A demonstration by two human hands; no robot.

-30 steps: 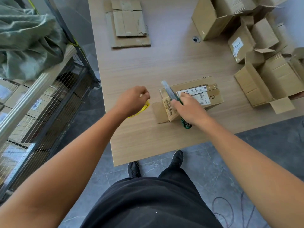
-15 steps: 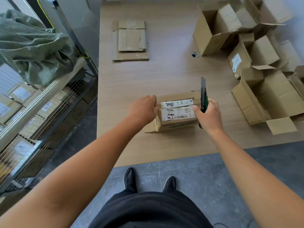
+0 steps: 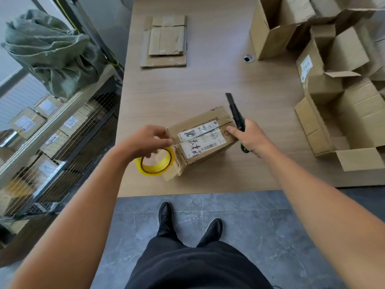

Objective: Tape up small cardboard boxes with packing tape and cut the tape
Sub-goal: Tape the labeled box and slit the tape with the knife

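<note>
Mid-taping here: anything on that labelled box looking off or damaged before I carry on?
One thing: a loose flap sticks out at the near-left end of the small box, beside the tape roll in the left hand, not folded in. The knife in the right hand appears to have its blade out, pointing away.

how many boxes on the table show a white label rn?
2. One is the small box at the near edge, beside the yellow tape roll. The other is an open box far right. The other boxes there may have labels on hidden faces.
</note>
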